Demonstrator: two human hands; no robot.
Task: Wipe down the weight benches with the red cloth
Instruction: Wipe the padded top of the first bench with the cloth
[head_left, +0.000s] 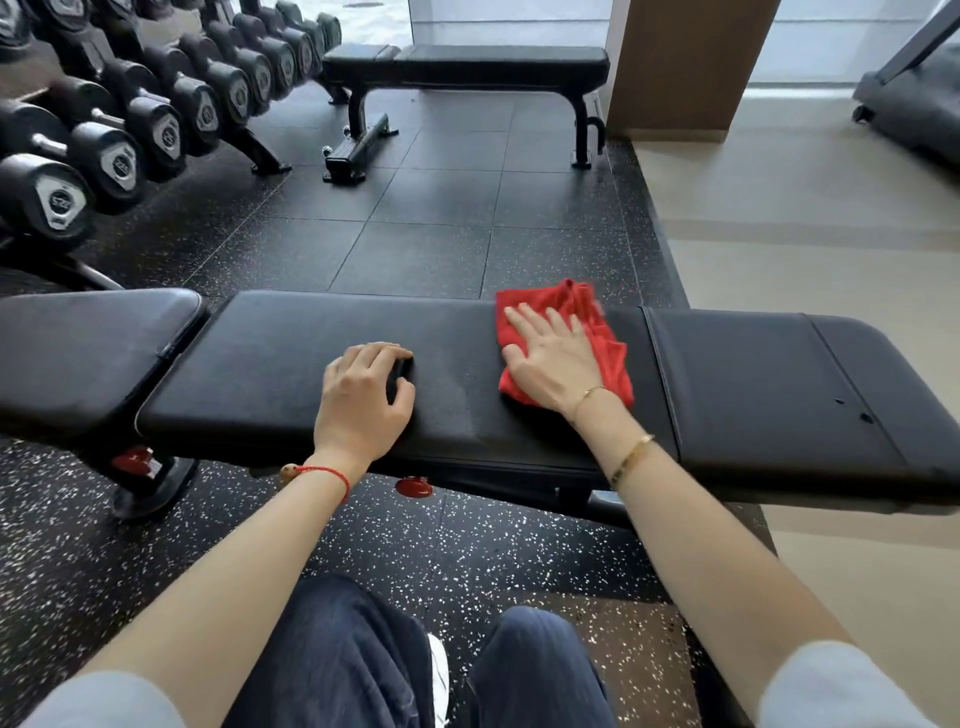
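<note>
A black padded weight bench (270, 353) runs across the view in front of me. My right hand (550, 358) lies flat with fingers spread on the red cloth (605, 338), pressing it onto the bench's middle pad. My left hand (363, 395) rests on the same pad to the left, its fingers curled around a small dark object that I cannot identify. A second black bench (498, 62) stands farther back near the window.
A rack of black dumbbells (119, 135) lines the left side. A wooden pillar (680, 62) stands at the back right, with a treadmill (914, 104) beyond it. Speckled rubber flooring (415, 218) lies between the benches. My knees are just below the near bench.
</note>
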